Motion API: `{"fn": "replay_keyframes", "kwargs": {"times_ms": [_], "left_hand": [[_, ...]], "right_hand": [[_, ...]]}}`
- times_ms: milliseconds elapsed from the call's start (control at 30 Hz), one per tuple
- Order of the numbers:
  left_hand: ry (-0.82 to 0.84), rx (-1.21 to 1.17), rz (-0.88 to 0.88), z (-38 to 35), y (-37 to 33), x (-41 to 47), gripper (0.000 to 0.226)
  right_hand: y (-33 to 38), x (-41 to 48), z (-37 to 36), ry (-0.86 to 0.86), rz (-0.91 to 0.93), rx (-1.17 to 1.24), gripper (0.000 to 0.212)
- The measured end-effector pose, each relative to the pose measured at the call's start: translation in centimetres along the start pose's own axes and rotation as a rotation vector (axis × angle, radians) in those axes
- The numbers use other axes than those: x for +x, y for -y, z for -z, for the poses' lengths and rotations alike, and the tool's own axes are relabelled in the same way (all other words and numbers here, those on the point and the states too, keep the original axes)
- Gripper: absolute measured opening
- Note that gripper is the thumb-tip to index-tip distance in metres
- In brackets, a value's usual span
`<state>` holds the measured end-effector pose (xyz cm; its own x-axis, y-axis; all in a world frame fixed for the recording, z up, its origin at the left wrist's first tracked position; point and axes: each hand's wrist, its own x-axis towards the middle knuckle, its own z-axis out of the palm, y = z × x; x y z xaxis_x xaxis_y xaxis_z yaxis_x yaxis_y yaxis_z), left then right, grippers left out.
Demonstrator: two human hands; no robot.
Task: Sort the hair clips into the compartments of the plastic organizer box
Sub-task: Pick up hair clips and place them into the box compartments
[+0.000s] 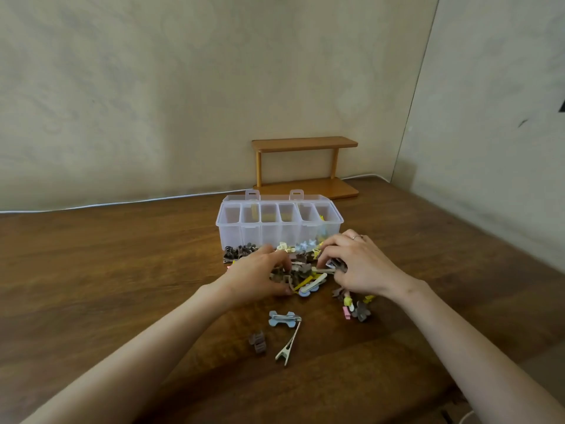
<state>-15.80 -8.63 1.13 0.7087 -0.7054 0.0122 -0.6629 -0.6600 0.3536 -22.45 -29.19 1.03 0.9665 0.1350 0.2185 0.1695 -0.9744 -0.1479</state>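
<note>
Resting on: dark brown wooden table (122, 270), both hands in the heap of mixed small hair clips (305, 275).
Left hand (255, 275): fingers curled into the heap, thumb near a grey-brown clip; grip impossible to tell.
Right hand (357, 264): ringed, fingers bent down onto clips; closed or apart, not discernible.
Clear plastic organizer box (278, 223): open, just behind the heap, divided in a row of compartments, yellow pieces in some.
Strays: pale blue bow-shaped clip (282, 319), cream long alligator clip (289, 344), brown claw clip (257, 342), lying nearer.
Behind: small two-tier wooden shelf (305, 166) by the wall.
</note>
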Motion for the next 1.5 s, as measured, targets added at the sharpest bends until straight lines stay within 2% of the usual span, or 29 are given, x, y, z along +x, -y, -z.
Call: {"fn": "replay_keyframes", "kwargs": {"times_ms": [167, 367, 500, 633, 733, 833, 900, 1000, 1100, 1200, 1300, 1500], "left_hand": [[0.047, 0.035, -0.021, 1.2, 1.1, 0.1, 0.042], [0.034, -0.002, -0.049, 1.7, 2.0, 0.0, 0.043], [0.047, -0.03, -0.066, 1.8, 2.4, 0.1, 0.038], [0.021, -0.015, -0.063, 1.8, 2.9, 0.2, 0.031], [-0.007, -0.006, -0.057, 1.9, 3.1, 0.3, 0.029], [-0.071, 0.005, -0.08, 1.9, 3.2, 0.3, 0.025], [-0.132, 0.01, -0.107, 1.9, 3.0, 0.2, 0.021], [-0.179, 0.001, -0.2, 1.6, 2.1, -0.1, 0.016], [-0.142, 0.055, -0.297, 0.6, 1.3, -0.2, 0.025], [-0.115, 0.146, -0.323, -0.6, 1.2, -0.3, 0.037], [-0.142, 0.189, -0.313, -1.2, 1.4, -0.3, 0.039], [-0.185, 0.18, -0.336, -1.1, 1.8, -0.1, 0.021]], "right_hand": [[0.4, 0.7, -0.4, -0.071, -0.017, 0.044, 0.011], [0.7, 1.6, -0.1, 0.018, -0.068, -0.066, 0.027], [0.9, 2.0, -0.1, 0.043, -0.072, -0.059, 0.018], [0.8, 2.2, 0.0, 0.07, -0.064, -0.065, 0.019], [0.5, 1.8, 0.4, 0.064, -0.057, 0.012, 0.011], [-0.1, 1.5, 1.1, 0.046, -0.104, 0.221, 0.01], [-0.4, 1.4, 1.8, -0.003, -0.148, 0.408, 0.009], [-0.9, 1.4, 2.4, -0.186, -0.188, 0.498, 0.011], [-1.5, 1.9, 2.3, -0.4, -0.253, 0.54, 0.006], [-2.4, 2.8, 2.1, -0.549, -0.326, 0.537, 0.001], [-3.1, 3.9, 2.1, -0.618, -0.375, 0.501, 0.002], [-3.2, 6.7, 2.0, -0.626, -0.421, 0.34, 0.005]]}}
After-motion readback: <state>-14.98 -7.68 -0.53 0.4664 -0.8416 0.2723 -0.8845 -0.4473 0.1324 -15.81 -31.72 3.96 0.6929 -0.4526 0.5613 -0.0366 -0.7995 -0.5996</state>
